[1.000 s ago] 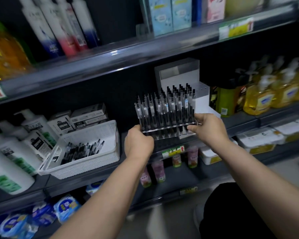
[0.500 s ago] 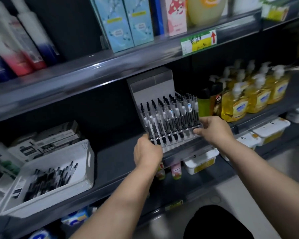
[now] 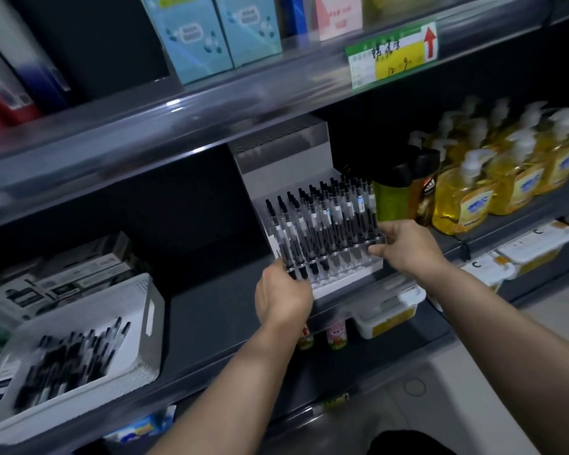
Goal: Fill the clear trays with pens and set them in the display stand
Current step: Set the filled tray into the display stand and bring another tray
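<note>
A clear tray (image 3: 337,256) packed with upright black pens (image 3: 322,221) leans back against the white display stand (image 3: 283,165) on the middle shelf. My left hand (image 3: 281,297) grips the tray's lower left corner. My right hand (image 3: 404,244) pinches its right end. The tray's bottom edge sits just above the stand's white front step (image 3: 345,282). A white basket (image 3: 79,353) at the left holds several loose black pens (image 3: 69,359).
Yellow soap pump bottles (image 3: 506,178) and dark bottles (image 3: 408,188) crowd the shelf right of the stand. Boxes (image 3: 63,277) sit behind the basket. The shelf above (image 3: 211,126) overhangs closely. Bare dark shelf surface (image 3: 211,310) lies between basket and stand.
Both hands carried the filled tray from mid-air down and back into the display stand. The camera view shifted right, so the basket slid towards the left edge.
</note>
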